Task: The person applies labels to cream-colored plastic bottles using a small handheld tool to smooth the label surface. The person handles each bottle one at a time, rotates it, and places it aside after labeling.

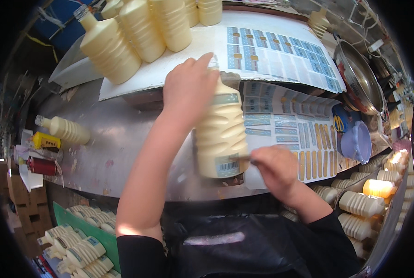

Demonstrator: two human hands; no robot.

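A cream plastic bottle (219, 134) stands slightly tilted over the near edge of the metal table (123, 143), in front of the person, with a blue-grey label (227, 167) low on its side and a narrow band near its shoulder. The left hand (188, 88) is closed over the bottle's neck and shoulder, its fingers partly hidden. The right hand (276, 170), well apart from the left, is curled shut, thumb and forefinger pinching a thin brownish tool (242, 158) whose tip lies against the label; motion blur hides its exact shape. Just right of the bottle lies a sheet of labels (286, 126), blue and gold, and beyond it a white board (204, 41) carries more labels (274, 41) and a group of upright bottles (146, 32). Scissors with yellow handles (338, 123) and a lavender tub (356, 141) sit farther right. One bottle lies on the left (68, 129), near a yellow container (46, 141).
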